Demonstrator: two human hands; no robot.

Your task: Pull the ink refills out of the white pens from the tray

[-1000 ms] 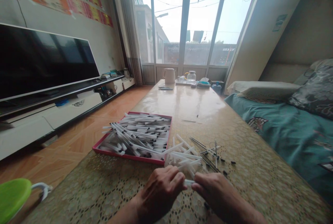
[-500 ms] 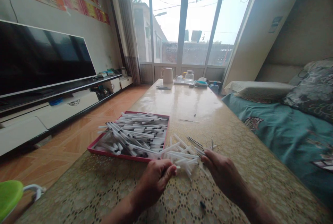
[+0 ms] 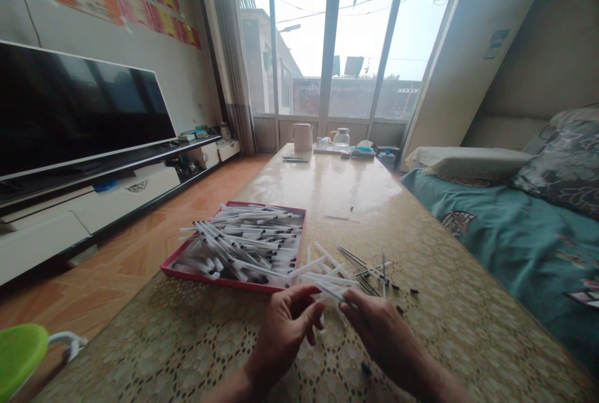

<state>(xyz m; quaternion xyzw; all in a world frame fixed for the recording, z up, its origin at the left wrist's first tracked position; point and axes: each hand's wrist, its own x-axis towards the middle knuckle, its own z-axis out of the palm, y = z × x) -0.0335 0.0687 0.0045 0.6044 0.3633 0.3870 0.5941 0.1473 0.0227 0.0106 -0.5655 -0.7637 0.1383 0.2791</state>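
My left hand (image 3: 291, 323) is curled in front of the box, thumb and fingertips closed on a white pen barrel, most of which the fingers hide. Close on its right, my right hand (image 3: 377, 323) pinches a thin stick that looks like a pen refill; its tip points toward my left hand. Just beyond both hands lies a loose pile of white pen barrels (image 3: 322, 264). Dark thin refills (image 3: 353, 256) and small black caps (image 3: 395, 287) are scattered to the right of it. A shallow red box (image 3: 219, 282) holds many white pens with black ends.
The patterned table (image 3: 224, 347) runs toward the window. At its far end stand a pitcher (image 3: 302, 137), a glass jug (image 3: 342, 139) and a tissue pack (image 3: 363, 151). A sofa (image 3: 496, 222) lies to the right, a green stool (image 3: 21, 356) at the left.
My right hand has moved left from the dark refills to beside my left hand, bringing a thin stick. My left hand has turned and its fingers have lifted slightly.
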